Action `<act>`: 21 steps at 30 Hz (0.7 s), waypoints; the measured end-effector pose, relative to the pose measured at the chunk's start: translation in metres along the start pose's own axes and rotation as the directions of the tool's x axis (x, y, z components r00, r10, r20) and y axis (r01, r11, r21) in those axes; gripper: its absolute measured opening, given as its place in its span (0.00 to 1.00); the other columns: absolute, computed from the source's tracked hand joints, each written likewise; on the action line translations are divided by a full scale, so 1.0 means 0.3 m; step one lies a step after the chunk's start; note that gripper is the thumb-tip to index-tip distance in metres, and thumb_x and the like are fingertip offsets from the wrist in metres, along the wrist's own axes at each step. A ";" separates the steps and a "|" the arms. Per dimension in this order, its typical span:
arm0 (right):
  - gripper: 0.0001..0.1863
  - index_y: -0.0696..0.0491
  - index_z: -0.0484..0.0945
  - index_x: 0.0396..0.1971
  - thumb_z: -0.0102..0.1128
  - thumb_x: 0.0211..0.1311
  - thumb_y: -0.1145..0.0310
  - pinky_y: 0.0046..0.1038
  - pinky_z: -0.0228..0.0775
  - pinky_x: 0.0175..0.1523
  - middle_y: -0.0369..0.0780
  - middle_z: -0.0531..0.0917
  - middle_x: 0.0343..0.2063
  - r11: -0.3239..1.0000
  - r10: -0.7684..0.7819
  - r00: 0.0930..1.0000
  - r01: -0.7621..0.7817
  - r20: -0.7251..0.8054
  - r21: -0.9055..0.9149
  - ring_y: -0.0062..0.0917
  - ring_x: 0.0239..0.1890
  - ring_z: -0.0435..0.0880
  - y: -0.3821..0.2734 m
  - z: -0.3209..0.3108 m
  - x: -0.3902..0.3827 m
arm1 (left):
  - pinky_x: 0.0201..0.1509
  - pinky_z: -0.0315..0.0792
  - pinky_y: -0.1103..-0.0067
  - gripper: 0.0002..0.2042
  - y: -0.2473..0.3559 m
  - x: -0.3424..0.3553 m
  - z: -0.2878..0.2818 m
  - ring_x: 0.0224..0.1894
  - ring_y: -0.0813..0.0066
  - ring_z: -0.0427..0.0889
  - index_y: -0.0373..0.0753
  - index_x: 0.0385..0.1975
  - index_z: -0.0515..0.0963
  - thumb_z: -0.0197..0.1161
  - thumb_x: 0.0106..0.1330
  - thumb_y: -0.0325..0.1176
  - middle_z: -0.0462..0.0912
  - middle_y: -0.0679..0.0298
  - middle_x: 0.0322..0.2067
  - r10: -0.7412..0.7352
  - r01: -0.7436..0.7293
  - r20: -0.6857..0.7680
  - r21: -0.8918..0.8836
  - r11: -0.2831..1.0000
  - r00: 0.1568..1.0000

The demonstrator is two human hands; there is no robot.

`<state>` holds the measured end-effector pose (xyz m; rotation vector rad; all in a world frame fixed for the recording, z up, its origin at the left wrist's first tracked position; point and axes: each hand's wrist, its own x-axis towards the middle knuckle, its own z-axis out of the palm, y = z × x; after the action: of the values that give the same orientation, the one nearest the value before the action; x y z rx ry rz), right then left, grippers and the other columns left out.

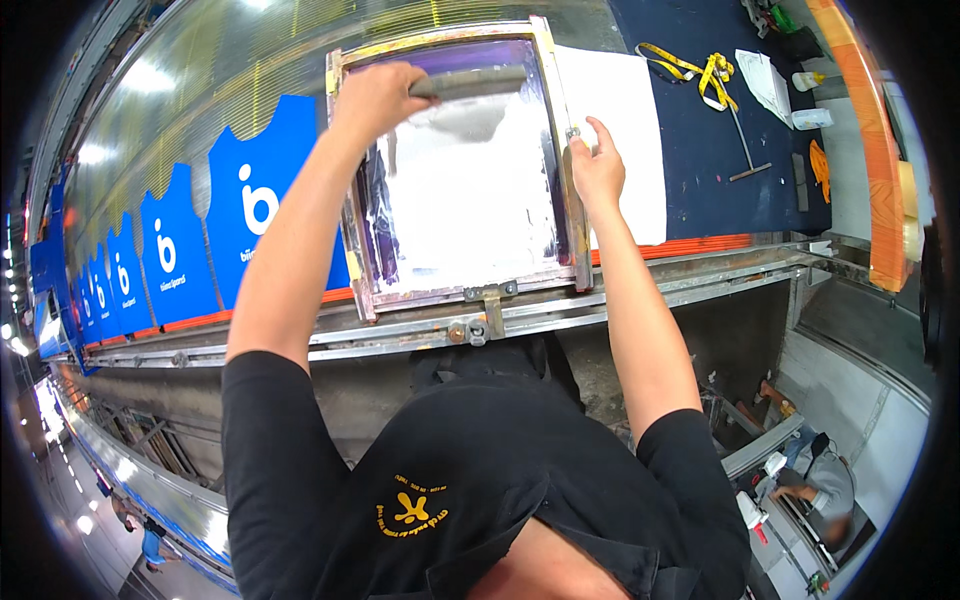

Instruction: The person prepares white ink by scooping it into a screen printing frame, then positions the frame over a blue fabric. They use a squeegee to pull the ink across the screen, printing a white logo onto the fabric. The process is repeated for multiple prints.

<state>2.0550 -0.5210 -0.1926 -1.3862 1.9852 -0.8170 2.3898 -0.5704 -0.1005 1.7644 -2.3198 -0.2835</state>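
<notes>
My left hand is closed on the left end of a grey squeegee, which lies across the far part of a screen-printing frame. White ink covers much of the mesh inside it, with purple along the borders. At the frame's right rail is my right hand, thumb against the rail and fingers apart, gripping nothing. A white sheet sticks out from under the frame on the right. Blue shirt panels with white prints lie in a row to the left.
A metal rail runs along the table's near edge, with a bracket at the frame. On dark cloth at right lie a yellow tape measure, a T-shaped tool and bottles. Another person is at lower right.
</notes>
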 end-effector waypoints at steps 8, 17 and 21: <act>0.25 0.42 0.81 0.63 0.64 0.66 0.58 0.35 0.77 0.45 0.43 0.89 0.30 0.999 0.044 0.999 -0.044 -0.014 -0.014 0.33 0.33 0.88 -0.008 -0.015 -0.011 | 0.46 0.81 0.62 0.19 -0.042 0.087 0.098 0.42 0.55 0.88 0.45 0.39 0.89 0.77 0.58 0.52 0.89 0.61 0.36 0.013 -0.014 -0.029 -0.014 1.000 0.999; 0.26 0.42 0.81 0.63 0.63 0.64 0.56 0.38 0.79 0.49 0.45 0.91 0.36 1.000 -0.018 1.000 0.018 -0.025 0.017 0.39 0.40 0.90 0.003 0.002 0.016 | 0.50 0.76 0.68 0.27 0.257 -0.651 0.214 0.51 0.64 0.85 0.45 0.48 0.84 0.79 0.43 0.30 0.86 0.65 0.45 0.148 -0.146 -0.067 0.030 0.989 0.987; 0.27 0.42 0.80 0.64 0.62 0.65 0.57 0.38 0.78 0.51 0.46 0.91 0.37 0.997 -0.071 0.997 0.071 -0.042 0.004 0.39 0.41 0.90 0.032 0.028 0.031 | 0.47 0.76 0.68 0.23 0.324 -0.729 0.118 0.45 0.63 0.84 0.44 0.46 0.84 0.80 0.45 0.34 0.86 0.66 0.40 0.174 -0.173 0.095 -0.017 0.985 0.980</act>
<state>2.0527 -0.5285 -0.2063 -1.4553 1.9730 -0.8891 2.3469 -0.3332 -0.1187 1.5634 -2.5157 -0.3553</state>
